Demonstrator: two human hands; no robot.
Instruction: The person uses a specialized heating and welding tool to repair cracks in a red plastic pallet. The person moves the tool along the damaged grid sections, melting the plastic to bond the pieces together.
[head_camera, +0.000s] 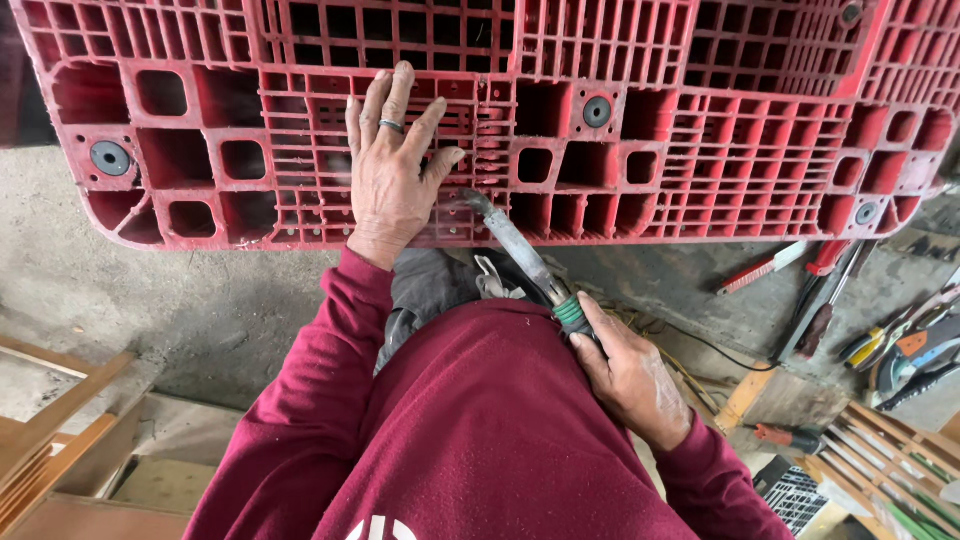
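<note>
A big red moulded-plastic pallet (640, 110), all square pockets and thin ribbed lattice with round grey metal washers set into it, lies across the rough grey concrete floor (150, 300) ahead of me. My left hand (392, 170) rests flat on its near edge, fingers spread open over the ribs, a plain band on one finger. My right hand (632, 375) is closed around the green-ringed grip of a long, dull metal heating tool (520, 245), whose bent tip touches the pallet's lower rim just beside my left thumb. Off to my right, a scatter of red-handled and orange hand tools (880, 330) lies on the floor, well apart.
</note>
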